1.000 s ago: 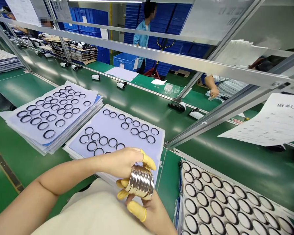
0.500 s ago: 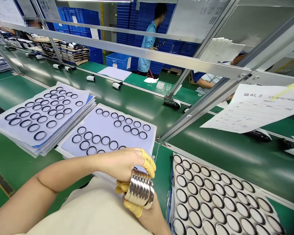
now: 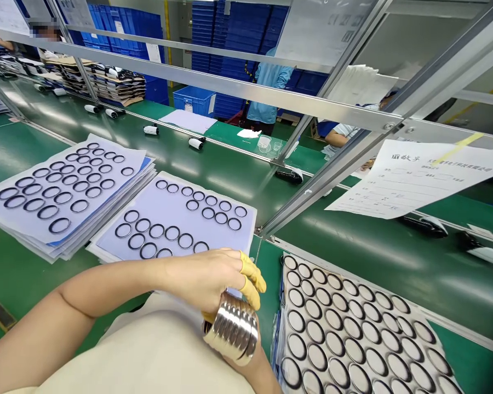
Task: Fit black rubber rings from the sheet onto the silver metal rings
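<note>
A row of shiny metal rings point(image 3: 233, 329) is held together in front of my body, stacked side by side. My left hand point(image 3: 219, 273), with yellow finger cots on its fingertips, reaches in from the left and curls over the top of the rings. From below, my right hand point(image 3: 258, 355) supports the same rings; its fingers are mostly hidden behind them. Just beyond my left hand lies a white sheet point(image 3: 176, 205) with dark-edged rings in rows. To the right, another sheet point(image 3: 353, 295) is covered in similar rings.
At the left stands a pile of sheets point(image 3: 72, 189) with rings on top. Metal frame bars point(image 3: 213, 82) cross ahead, with a paper form point(image 3: 411, 175) hanging at right. Small black-and-white parts point(image 3: 196, 143) lie on the green belt point(image 3: 230, 169). Across it is a person in blue point(image 3: 267, 82).
The row of rings has tilted and moved slightly lower. Yellow fingertips seen under the rings before are now hidden. The person in blue across the belt has shifted right and turned.
</note>
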`<state>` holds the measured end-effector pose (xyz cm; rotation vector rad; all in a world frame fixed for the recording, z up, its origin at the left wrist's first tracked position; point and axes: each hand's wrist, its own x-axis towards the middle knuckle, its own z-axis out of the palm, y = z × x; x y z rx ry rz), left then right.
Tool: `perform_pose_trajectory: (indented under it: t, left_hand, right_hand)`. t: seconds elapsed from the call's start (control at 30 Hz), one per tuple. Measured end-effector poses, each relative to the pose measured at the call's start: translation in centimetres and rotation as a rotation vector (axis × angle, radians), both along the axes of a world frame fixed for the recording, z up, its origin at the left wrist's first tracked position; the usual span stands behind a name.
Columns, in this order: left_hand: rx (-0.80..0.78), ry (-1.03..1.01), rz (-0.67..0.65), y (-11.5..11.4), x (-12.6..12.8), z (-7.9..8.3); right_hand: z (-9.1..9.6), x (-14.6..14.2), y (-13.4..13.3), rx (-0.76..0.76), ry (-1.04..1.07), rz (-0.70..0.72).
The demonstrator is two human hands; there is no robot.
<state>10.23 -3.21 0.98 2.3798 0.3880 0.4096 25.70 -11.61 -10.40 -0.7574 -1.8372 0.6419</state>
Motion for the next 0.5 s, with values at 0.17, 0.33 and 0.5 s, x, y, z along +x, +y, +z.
perform_pose_trajectory:
  t: [0.17,0.33,0.5]
  left_hand:
    - [-0.037,0.006,0.004,0.2,0.1,-0.2]
    - [-0.090,0.007,-0.003,0.5,0.3,-0.6]
    - [-0.169,0.015,-0.007,1.0,0.6,-1.4]
  right_hand:
    - [-0.1,0.2,0.4,0.039,-0.031,0.061]
    - [0.5,0.1,0.6,-0.014,-0.055,0.088]
    - [0.2,0.0,0.4,-0.087,-0.072,0.114]
